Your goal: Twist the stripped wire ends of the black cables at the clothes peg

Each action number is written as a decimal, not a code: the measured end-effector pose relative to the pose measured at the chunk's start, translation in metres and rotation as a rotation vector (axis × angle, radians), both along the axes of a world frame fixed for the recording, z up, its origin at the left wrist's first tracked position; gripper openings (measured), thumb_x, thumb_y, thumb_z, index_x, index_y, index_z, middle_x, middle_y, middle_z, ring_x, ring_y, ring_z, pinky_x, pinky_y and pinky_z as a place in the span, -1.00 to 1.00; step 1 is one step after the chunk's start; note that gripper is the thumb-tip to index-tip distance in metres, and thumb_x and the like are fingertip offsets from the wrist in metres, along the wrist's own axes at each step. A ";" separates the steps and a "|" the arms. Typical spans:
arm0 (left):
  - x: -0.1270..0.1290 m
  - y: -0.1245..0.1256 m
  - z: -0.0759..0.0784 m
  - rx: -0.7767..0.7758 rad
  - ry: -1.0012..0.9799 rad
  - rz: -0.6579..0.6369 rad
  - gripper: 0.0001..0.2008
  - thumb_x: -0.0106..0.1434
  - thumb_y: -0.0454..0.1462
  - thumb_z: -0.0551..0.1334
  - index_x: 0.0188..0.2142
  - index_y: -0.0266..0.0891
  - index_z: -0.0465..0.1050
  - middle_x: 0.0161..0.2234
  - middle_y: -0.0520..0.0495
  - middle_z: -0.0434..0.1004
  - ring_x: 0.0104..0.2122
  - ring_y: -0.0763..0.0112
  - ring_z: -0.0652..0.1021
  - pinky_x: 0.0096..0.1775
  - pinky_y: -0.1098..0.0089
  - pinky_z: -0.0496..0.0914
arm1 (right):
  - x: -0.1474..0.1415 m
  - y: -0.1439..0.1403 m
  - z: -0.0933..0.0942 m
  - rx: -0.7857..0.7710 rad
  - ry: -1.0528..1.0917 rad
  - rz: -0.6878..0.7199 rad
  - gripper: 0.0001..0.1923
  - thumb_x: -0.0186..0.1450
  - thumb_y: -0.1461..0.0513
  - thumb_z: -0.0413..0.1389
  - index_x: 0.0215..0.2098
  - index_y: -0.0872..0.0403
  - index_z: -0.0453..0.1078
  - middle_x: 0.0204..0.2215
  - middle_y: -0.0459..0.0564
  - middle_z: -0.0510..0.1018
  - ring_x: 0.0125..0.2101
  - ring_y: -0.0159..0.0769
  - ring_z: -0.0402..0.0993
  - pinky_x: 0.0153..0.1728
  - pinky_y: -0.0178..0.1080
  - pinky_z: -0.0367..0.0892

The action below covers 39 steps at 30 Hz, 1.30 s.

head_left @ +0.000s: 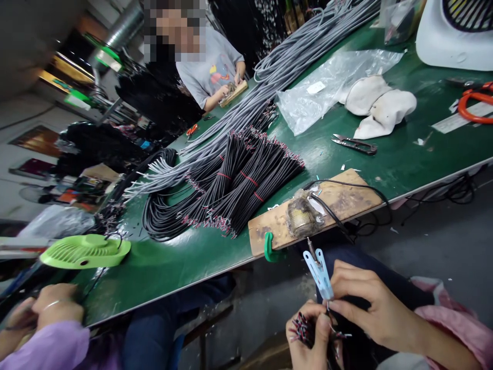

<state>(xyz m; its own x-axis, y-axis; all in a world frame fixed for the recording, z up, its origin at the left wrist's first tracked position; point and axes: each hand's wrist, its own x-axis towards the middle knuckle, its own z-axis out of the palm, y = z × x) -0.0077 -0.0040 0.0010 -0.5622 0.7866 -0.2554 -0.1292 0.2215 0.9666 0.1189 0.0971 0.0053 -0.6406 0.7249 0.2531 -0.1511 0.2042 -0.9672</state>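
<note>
Your left hand (308, 334) pinched the wire bundle (299, 329) below the surface (173, 257); right hand (365, 303) closed its grip on the blue clip (319, 272). Soldering tip (310, 245) sat near—slip risked burnt fingers.

Both hands meet low in front, left hand (308, 336) fisted, right hand (365, 306) pinching with curled fingers.

Your left hand (308, 336) holds black wires (298, 329) with red-and-white striped ends; your right hand (370, 306) touches a pale blue clip (319, 272). The table (173, 257) is dark green. On it you see black cable bundles (239, 187) with red ties, grey cables (269, 77), a brown board (339, 198), a lime-green fan (84, 251), white cloths (379, 105) and orange-handled scissors (475, 103).
</note>
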 end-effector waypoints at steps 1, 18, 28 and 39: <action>0.000 -0.001 -0.001 -0.008 0.010 0.011 -0.60 0.03 0.05 0.40 -0.57 -0.24 0.49 -0.65 0.06 0.37 -0.68 0.48 0.37 -0.62 0.48 0.33 | 0.000 0.001 0.001 0.007 0.000 -0.003 -0.85 0.37 0.30 0.09 -0.35 0.10 0.46 -0.42 -0.02 0.57 -0.34 -0.28 0.37 -0.25 -0.22 0.25; 0.003 -0.001 -0.017 0.125 -0.060 -0.011 -0.64 0.08 0.00 0.39 -0.58 -0.22 0.48 -0.71 0.10 0.31 -0.73 0.51 0.37 -0.62 0.49 0.29 | -0.012 -0.010 -0.013 -0.713 0.076 0.108 -0.84 0.19 0.20 0.17 -0.41 0.17 0.45 -0.50 -0.07 0.46 -0.47 -0.35 0.35 -0.42 -0.29 0.25; 0.004 -0.003 -0.020 0.219 -0.457 -0.076 -0.78 0.18 -0.09 0.35 -0.49 -0.14 0.53 -0.73 0.17 0.23 -0.88 0.67 0.25 -0.76 0.60 0.17 | -0.009 -0.014 -0.010 -0.217 0.075 -0.220 -0.86 0.28 0.33 0.12 -0.35 0.08 0.53 -0.47 -0.07 0.54 -0.43 -0.32 0.40 -0.23 -0.22 0.28; 0.001 -0.002 -0.019 0.190 -0.408 -0.050 -0.73 0.17 -0.03 0.35 -0.50 -0.16 0.51 -0.75 0.16 0.28 -0.89 0.66 0.20 -0.76 0.57 0.19 | -0.006 -0.016 -0.005 0.021 0.074 -0.202 -0.83 0.32 0.39 0.09 -0.25 0.04 0.48 -0.40 -0.10 0.56 -0.37 -0.32 0.45 -0.18 -0.19 0.25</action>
